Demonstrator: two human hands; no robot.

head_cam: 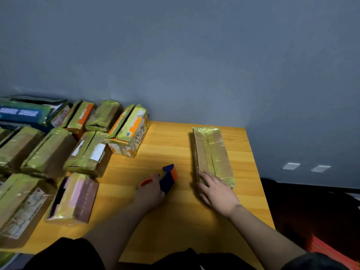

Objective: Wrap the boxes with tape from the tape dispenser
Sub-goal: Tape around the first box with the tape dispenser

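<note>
Head view: left hand (149, 192) grip grasps the tape dispenser (168, 177); right hand (216, 189) rests released on a taped box (213, 152).

Two bare forearms extend from the lower edge of the view. The left hand (150, 193) and right hand (218, 191) carry no gloves, rings, watch or wristband that can be made out. A black short sleeve (311, 262) covers the right upper arm at the lower right corner. Black clothing (64, 254) covers the body along the bottom edge; its fabric appears plain, without visible print or markings. Low light prevents finer detail.
</note>
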